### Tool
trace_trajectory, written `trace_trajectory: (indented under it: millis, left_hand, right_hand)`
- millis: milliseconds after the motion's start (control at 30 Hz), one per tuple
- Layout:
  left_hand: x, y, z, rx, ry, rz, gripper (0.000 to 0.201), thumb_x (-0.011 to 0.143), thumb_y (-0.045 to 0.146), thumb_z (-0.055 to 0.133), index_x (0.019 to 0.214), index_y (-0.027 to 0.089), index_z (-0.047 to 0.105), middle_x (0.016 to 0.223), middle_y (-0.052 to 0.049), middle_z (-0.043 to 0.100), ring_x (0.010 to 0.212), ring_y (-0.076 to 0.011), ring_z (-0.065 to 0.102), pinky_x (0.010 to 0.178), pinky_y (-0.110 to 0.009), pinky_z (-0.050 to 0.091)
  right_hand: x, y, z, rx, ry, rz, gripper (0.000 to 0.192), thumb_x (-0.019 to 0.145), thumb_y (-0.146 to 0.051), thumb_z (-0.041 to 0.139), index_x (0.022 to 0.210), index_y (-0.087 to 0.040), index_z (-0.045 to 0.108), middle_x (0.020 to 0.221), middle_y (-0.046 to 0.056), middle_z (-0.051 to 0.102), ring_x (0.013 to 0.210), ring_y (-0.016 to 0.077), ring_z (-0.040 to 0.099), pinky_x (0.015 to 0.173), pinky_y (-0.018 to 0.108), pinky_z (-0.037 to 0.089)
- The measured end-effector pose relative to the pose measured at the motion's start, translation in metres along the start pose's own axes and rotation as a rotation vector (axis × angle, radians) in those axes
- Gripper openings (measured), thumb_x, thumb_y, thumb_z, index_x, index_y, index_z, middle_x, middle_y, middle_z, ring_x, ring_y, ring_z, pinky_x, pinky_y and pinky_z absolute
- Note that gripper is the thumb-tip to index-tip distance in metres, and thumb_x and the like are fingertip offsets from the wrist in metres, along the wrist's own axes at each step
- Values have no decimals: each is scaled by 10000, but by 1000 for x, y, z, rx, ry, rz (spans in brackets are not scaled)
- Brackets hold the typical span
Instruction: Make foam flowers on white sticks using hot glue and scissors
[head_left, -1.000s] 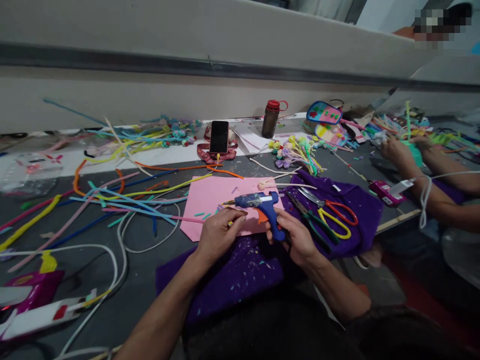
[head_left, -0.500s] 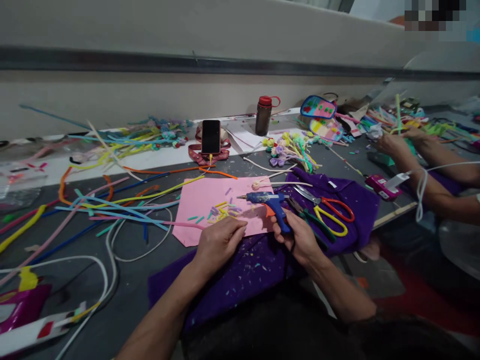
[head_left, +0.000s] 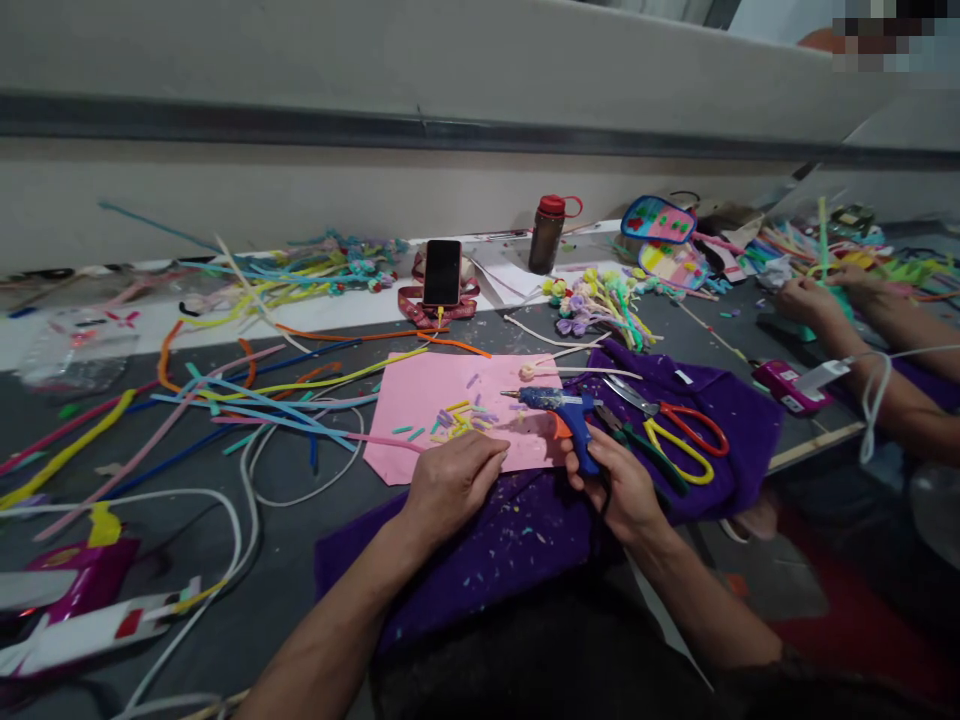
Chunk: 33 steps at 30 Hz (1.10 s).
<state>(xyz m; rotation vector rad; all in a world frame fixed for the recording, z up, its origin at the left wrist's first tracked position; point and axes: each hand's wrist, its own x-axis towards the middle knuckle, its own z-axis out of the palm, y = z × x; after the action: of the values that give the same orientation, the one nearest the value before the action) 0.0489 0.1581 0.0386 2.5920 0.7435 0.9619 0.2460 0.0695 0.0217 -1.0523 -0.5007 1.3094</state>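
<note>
My right hand (head_left: 619, 480) is wrapped round the handle of a blue hot glue gun (head_left: 551, 402) with an orange trigger. The gun's metal tip points left over a pink sheet (head_left: 401, 385). My left hand (head_left: 459, 482) is closed at the sheet's near edge, thumb against curled fingers; whatever they hold is hidden. Just beyond it lie short yellow, purple and teal fuzzy pieces (head_left: 459, 418). A pink fuzzy stem (head_left: 386, 440) reaches toward my left knuckles. A cream stem with a coiled end (head_left: 529, 371) rests behind the gun.
Scissors with red and yellow handles (head_left: 679, 470) and green-handled pliers (head_left: 660, 460) lie on purple cloth (head_left: 739, 440). Long fuzzy stems (head_left: 262, 405) and white cables spread leftward. A phone (head_left: 442, 272), bottle (head_left: 547, 237) and flower bunch (head_left: 592, 305) stand behind. Another person's hands work at right.
My view has turned slightly left, so everything appears farther right. Both hands and the glue gun keep nearly the same pose over the pink sheet.
</note>
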Motion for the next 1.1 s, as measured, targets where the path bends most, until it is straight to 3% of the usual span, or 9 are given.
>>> trace_trajectory:
  millis: [333,533,633,733,833,1000,1100]
  left_hand:
    - [-6,6,10,-23,-80,59,161,835,190,472,918,182,610,800,-47,663,748,-144,618,683,-270,488]
    - [-3,17,10,-3,-127,121,227,816,244,511,1021,217,605,982,-72,649,934,-194,585,830,-363,467]
    - [-2,21,10,18,-202,139,255,822,281,503,1053,215,588,1000,-77,641,948,-206,576,815,-366,470]
    - [-4,19,14,58,-279,111,267,836,297,480,1068,201,571,983,-75,643,886,-201,586,744,-339,482]
    - [-7,16,18,75,-337,103,257,847,292,461,1057,189,569,962,-70,646,869,-199,589,729,-327,478]
    - [-8,13,19,42,-319,98,233,854,282,454,1025,183,579,925,-66,651,841,-184,593,709,-304,478]
    - [-8,12,19,34,-262,88,220,848,272,464,1007,182,587,904,-62,657,820,-177,602,692,-300,483]
  right_hand:
    - [-3,-3,-1,-62,8,-24,279,792,-279,553,1040,-158,591,703,24,600,546,95,504,450,197,387]
    - [-9,2,-11,-204,71,-6,567,712,-305,665,1228,-183,464,782,25,630,591,121,566,454,213,420]
    - [-8,1,-19,-405,83,-43,620,702,-314,665,1267,-204,436,854,38,643,649,164,614,486,252,465]
    - [-7,-1,-26,-704,114,-180,516,704,-296,658,1197,-223,525,995,61,648,839,219,623,694,342,500]
    - [-11,-5,-28,-1016,85,-339,437,729,-306,632,1156,-235,566,1127,76,609,1020,261,562,876,416,426]
    - [-16,-36,-26,-1465,-22,-499,299,822,-320,529,1107,-254,591,1022,79,631,920,247,590,790,386,443]
    - [7,-65,-19,-1649,-129,-562,254,871,-315,451,1059,-247,608,949,64,644,830,210,602,715,325,440]
